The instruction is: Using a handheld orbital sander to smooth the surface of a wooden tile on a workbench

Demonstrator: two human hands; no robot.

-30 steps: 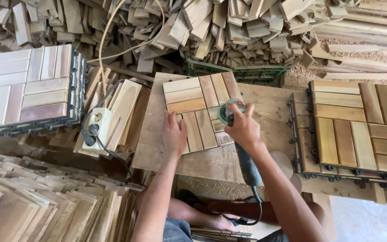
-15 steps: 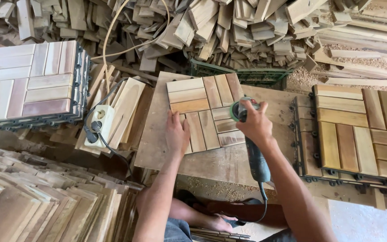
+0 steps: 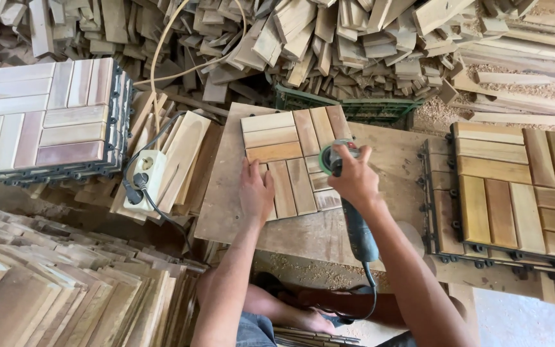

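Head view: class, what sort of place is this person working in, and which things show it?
Probably a small woodworking shop making deck tiles. A right hand runs a power sander over a slatted wooden tile, finished tiles sit stacked, and offcut slats lie heaped behind.

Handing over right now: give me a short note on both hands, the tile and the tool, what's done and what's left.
Left hand: flat on the wooden tile, pressing its lower left part onto the work board.
Right hand: gripping the angle grinder, its disc end at the tile's right edge; the cord trails down toward the person.
Nearby: a stack of tiles on the left, another stack on the right, a power strip left of the board.
Done: cannot tell how much of the tile's surface is sanded.
Left: probably the rest of the tile, then setting it on a stack.
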